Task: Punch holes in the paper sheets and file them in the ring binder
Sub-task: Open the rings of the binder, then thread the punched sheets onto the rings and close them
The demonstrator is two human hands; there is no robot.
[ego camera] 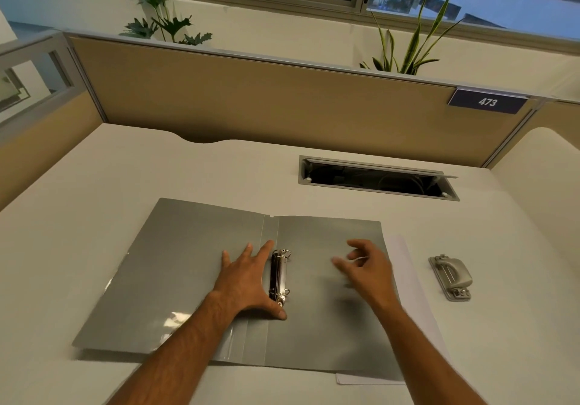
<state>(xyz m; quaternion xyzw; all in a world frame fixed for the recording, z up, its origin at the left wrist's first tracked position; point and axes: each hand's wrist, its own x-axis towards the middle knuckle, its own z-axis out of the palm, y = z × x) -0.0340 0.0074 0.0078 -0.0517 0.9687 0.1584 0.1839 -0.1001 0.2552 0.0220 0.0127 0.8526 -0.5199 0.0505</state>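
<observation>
A grey ring binder (pixel 175 266) lies open and flat on the white desk. Its metal ring mechanism (pixel 279 276) runs along the spine in the middle. My left hand (pixel 248 279) rests flat on the binder just left of the rings, thumb by the mechanism's near end. My right hand (pixel 367 269) hovers blurred over the right cover with fingers loosely curled, holding nothing. White paper sheets (pixel 408 279) lie partly under the binder's right cover, showing along its right and near edges. A grey hole punch (pixel 452 276) sits on the desk to the right.
An open cable hatch (pixel 376 178) is sunk into the white desk (pixel 94 185) behind the binder. A tan partition (pixel 251 103) with a number plate "473" (pixel 488 101) closes off the back. Plants stand behind it.
</observation>
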